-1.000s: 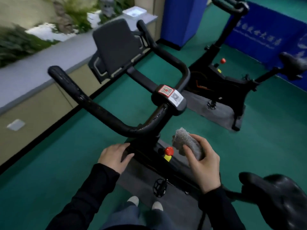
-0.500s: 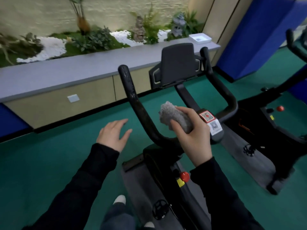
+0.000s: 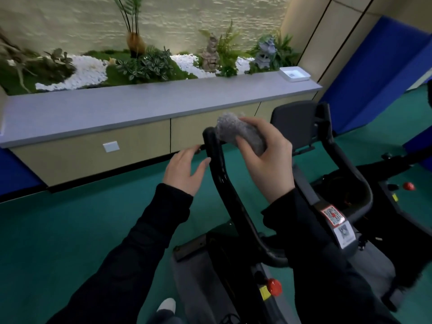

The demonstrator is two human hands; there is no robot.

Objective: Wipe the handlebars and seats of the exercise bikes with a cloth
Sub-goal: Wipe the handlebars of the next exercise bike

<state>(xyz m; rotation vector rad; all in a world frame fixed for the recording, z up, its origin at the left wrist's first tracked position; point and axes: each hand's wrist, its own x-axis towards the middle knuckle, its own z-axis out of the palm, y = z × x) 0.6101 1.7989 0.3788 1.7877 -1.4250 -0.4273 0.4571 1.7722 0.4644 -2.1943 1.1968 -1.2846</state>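
Note:
A black exercise bike stands in front of me, its left handlebar (image 3: 219,174) rising to a rounded tip near the centre and its right handlebar (image 3: 343,164) curving off to the right. My right hand (image 3: 266,157) grips a grey cloth (image 3: 236,132) and holds it against the tip of the left handlebar. Just left of that bar, my left hand (image 3: 184,169) hovers with fingers spread and relaxed, its thumb close to the bar. The bike's console (image 3: 294,122) sits behind my right hand. No seat is in view.
A long grey-topped counter (image 3: 140,104) with plants and white pebbles runs along the wall ahead. A white tray (image 3: 294,74) lies on its right end. Blue padded panels (image 3: 374,73) stand at the right. Another bike's frame with a red knob (image 3: 409,185) is at right.
My view has swung left and up. My right hand has carried the cloth up the left handlebar to its tip. My left hand has moved in beside that bar.

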